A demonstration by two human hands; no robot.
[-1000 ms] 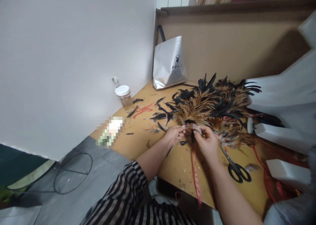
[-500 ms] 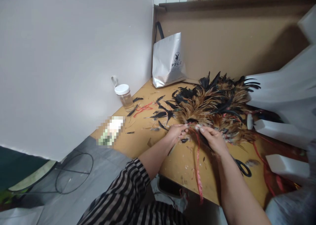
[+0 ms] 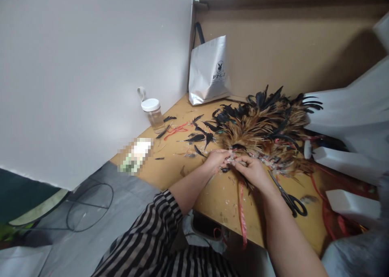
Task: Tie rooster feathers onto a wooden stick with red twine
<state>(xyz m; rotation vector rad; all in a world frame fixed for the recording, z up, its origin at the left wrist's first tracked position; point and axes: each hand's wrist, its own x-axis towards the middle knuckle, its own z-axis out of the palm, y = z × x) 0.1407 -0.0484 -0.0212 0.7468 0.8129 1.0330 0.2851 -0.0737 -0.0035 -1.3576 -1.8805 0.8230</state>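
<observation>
The wooden table [image 3: 212,196] was scuffed and flecked with pale scraps. A large heap of brown and black feathers [image 3: 264,127] lay on it just beyond the left hand [image 3: 217,160] and the right hand [image 3: 252,172], which rested at its near edge. Black scissors [image 3: 288,198] lay just right of the right hand. A red cord [image 3: 242,212] trailed from under the hands over the table's near edge. Loose black feathers [image 3: 197,138] and red string [image 3: 178,129] lay beyond the left hand, a white-lidded jar [image 3: 152,114] farther left, and a silver bag [image 3: 209,72] stood at the far corner.
</observation>
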